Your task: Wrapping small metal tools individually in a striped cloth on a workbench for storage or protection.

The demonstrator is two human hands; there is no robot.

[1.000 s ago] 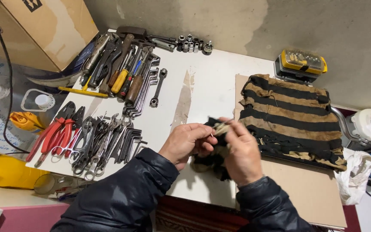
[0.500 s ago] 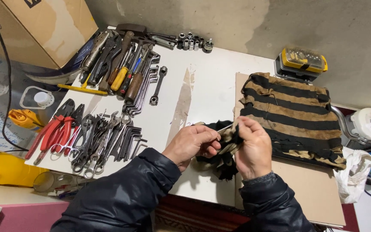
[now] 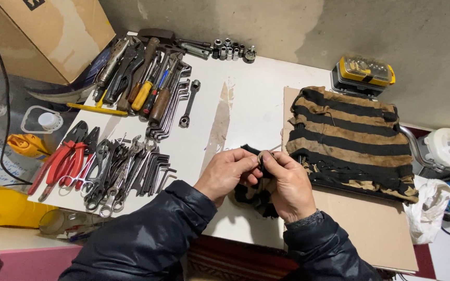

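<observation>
Metal piece: a small thin silvery part, pinched between the fingertips of both hands over the near middle of the bench; too small to tell its exact kind.
Left hand: left hand, grip pressed together on the metal piece from the left, thumb and forefinger closed.
Right hand: right hand, grip pinching the same piece from the right, fingers curled.
Dark cloth: a black and tan rag lies under both hands, touching them, near the front edge.
Striped cloth: a larger black and tan striped cloth rests on a brown board toward the right edge.
Risk: I judge the piece could slip from so fine a pinch and drop into the rag's folds or off the front edge, since only fingertips hold it.
Tools: wrenches and hex keys with red-handled pliers at the left front; screwdrivers and a hammer toward the back left; sockets along the back edge.
Packages: a brown cardboard box stands at the back left corner, a dark mark on its face; a yellow and black bit case sits at the back right.
</observation>
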